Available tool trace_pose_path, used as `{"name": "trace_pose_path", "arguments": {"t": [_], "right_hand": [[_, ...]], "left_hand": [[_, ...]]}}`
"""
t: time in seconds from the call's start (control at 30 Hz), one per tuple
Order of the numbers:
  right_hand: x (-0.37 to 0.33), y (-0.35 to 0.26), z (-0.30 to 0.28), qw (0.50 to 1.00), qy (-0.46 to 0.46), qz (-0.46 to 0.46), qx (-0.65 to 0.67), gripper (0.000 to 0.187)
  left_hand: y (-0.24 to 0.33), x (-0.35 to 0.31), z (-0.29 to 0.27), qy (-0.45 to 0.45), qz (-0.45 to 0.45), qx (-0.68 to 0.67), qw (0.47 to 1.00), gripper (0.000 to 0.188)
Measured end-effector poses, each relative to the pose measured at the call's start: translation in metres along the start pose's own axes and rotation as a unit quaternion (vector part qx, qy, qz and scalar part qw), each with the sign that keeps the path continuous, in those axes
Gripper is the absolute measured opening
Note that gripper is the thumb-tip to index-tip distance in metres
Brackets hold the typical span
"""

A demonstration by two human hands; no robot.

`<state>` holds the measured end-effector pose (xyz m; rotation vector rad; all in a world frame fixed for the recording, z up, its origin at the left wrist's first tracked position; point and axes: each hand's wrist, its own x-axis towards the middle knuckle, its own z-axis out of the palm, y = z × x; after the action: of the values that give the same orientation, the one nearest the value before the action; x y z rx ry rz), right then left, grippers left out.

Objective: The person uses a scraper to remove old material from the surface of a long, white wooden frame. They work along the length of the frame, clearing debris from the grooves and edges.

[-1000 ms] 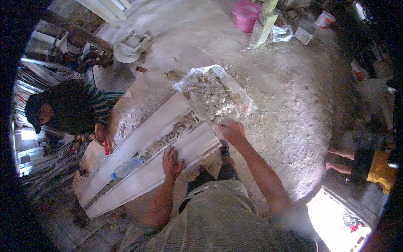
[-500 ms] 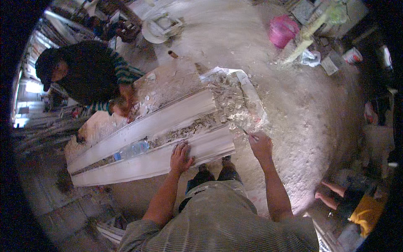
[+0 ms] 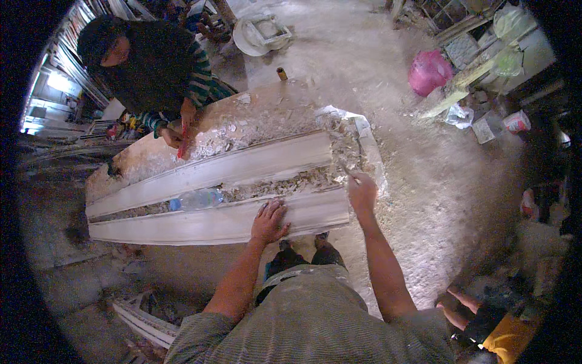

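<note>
My left hand (image 3: pixel 270 222) lies with fingers spread on a long white moulded plank (image 3: pixel 176 230), along its near edge. At that plank's right end, my right hand (image 3: pixel 362 193) is closed round a thin, dark hand tool (image 3: pixel 345 169); its exact kind is too small to tell. The tool's tip points at crumbly plaster-like scraps (image 3: pixel 348 144). A second white moulded plank (image 3: pixel 242 166) lies beyond the first, roughly alongside it. In the gap between them are more scraps (image 3: pixel 273 187) and a clear plastic bottle (image 3: pixel 203 198) with a blue cap, lying on its side.
The planks lie on a brown worktable (image 3: pixel 209 128) strewn with flakes. Across it a co-worker in dark clothes (image 3: pixel 154 67) holds a red item (image 3: pixel 182 148). A pink bag (image 3: pixel 430 73) and a white bucket (image 3: pixel 516 122) stand far right. Another person in yellow (image 3: pixel 512 337) is lower right.
My right hand and its tool have moved a little up and left, nearer the plank's end. The left hand stays on the plank. The co-worker's red item now shows clearly; the view has shifted.
</note>
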<state>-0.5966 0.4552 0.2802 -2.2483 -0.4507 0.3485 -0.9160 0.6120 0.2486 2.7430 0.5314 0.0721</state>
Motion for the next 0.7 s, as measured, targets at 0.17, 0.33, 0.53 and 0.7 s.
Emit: {"name": "trace_pose_path", "arguments": {"t": [0.17,0.33,0.53,0.7], "right_hand": [[0.029,-0.021,0.024,0.99,-0.017,-0.063,-0.122,0.022],[0.025,-0.038,0.013,0.992,-0.016,0.0,-0.127,0.024],[0.05,-0.048,0.025,0.979,-0.002,-0.027,-0.202,0.027],[0.062,-0.037,0.028,0.983,-0.023,-0.073,-0.167,0.033]], "left_hand": [[-0.002,0.0,0.0,0.009,0.006,-0.006,1.0,0.058],[-0.002,-0.002,0.0,0.029,-0.001,-0.028,0.999,0.058],[0.0,0.0,-0.003,0.029,0.004,0.011,1.0,0.056],[0.0,-0.001,-0.005,0.031,0.013,-0.017,0.999,0.056]]}}
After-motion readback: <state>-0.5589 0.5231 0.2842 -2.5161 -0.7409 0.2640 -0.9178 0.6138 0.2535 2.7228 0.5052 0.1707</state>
